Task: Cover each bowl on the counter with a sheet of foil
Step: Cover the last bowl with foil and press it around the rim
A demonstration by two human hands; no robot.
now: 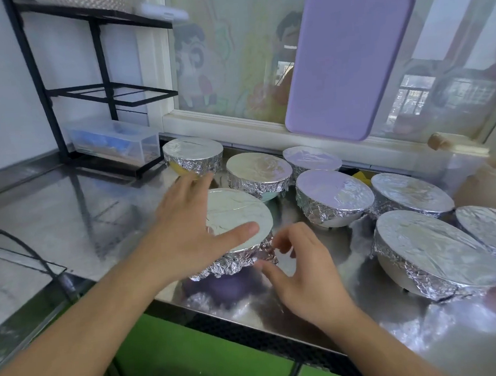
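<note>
Steel worktop (64, 202) looks slick, so bowls may skate. Front-left foil-covered bowl (238, 233) sits under both hands. Foil is thin and tears easily: crimp at the rim skirt. Left hand (196, 221) hovers open; right hand (300, 269) fingers loosely curled, gripping nothing.

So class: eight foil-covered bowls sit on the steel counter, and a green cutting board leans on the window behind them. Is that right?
Not quite. The head view shows the cutting board is purple, not green. The rest holds: eight foil-covered bowls sit on the steel counter, and the board leans on the window behind them.
</note>
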